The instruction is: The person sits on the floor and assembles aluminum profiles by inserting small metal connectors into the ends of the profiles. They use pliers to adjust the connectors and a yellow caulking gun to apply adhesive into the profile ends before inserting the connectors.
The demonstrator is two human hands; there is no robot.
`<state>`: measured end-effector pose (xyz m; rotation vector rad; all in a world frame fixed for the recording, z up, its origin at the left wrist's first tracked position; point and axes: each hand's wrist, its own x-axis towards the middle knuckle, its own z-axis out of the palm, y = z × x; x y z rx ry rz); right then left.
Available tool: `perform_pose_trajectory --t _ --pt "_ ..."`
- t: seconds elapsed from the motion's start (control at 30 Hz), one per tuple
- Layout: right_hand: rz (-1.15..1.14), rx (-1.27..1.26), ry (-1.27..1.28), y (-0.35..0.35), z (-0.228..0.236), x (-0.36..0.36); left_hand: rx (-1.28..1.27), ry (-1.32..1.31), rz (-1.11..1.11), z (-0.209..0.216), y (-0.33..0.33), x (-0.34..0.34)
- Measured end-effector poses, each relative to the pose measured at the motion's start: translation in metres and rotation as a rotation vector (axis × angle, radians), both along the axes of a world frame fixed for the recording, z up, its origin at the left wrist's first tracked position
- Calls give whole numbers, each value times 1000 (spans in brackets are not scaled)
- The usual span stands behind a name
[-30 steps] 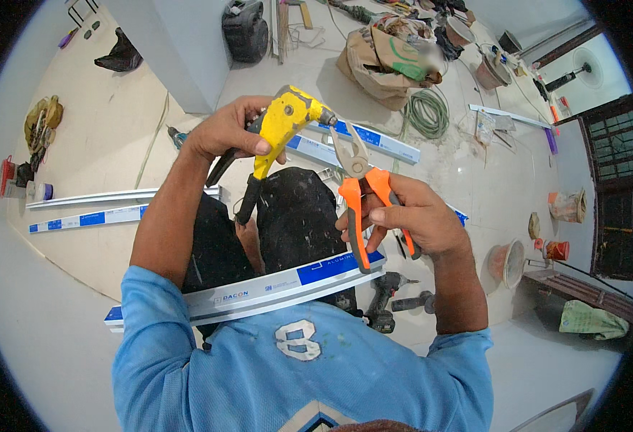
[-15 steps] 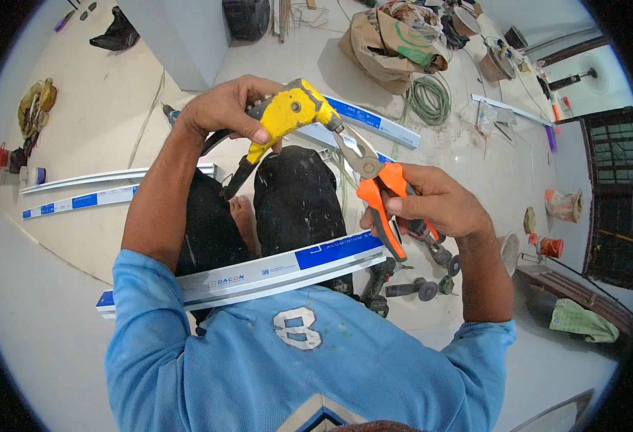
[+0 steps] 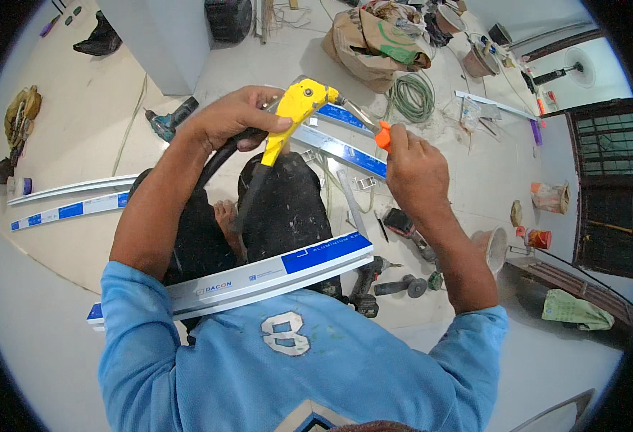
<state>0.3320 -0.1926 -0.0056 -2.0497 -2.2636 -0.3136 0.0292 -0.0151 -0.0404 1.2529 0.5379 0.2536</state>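
Note:
My left hand [image 3: 241, 121] is wrapped round a yellow hand riveter [image 3: 298, 109] with dark handles, held up over my knees. Its nose points right. Closed round the orange grips of a pair of pliers [image 3: 382, 135], my right hand [image 3: 418, 169] brings the metal jaws to the riveter's nose, where they appear to touch. Most of the pliers' handles are hidden behind my fingers. Across my lap lies a white and blue wrapped aluminium profile [image 3: 259, 277], which neither hand touches.
More wrapped profiles [image 3: 345, 150] lie on the floor ahead, others [image 3: 71, 209] at the left. A teal drill [image 3: 171, 119] rests beyond my left arm. Near my right knee are a cordless drill [image 3: 365, 284] and an angle grinder [image 3: 406, 286]. A coiled hose [image 3: 411, 99] lies beside a paper sack [image 3: 370, 47].
My right hand has turned and risen, swinging the pliers from steeply slanted to nearly in line with the riveter's nose. The riveter's handles have tilted slightly. The whole view has shifted a little.

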Motion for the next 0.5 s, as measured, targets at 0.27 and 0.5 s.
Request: perform_pose_trajectory --t 0.27,0.5 --pt "-128 -239 432 1 -85 40 -18 35 80 -20 0 1" --pt "-482 -870 1026 -115 -327 37 6 -3 62 -5 -10 -4"
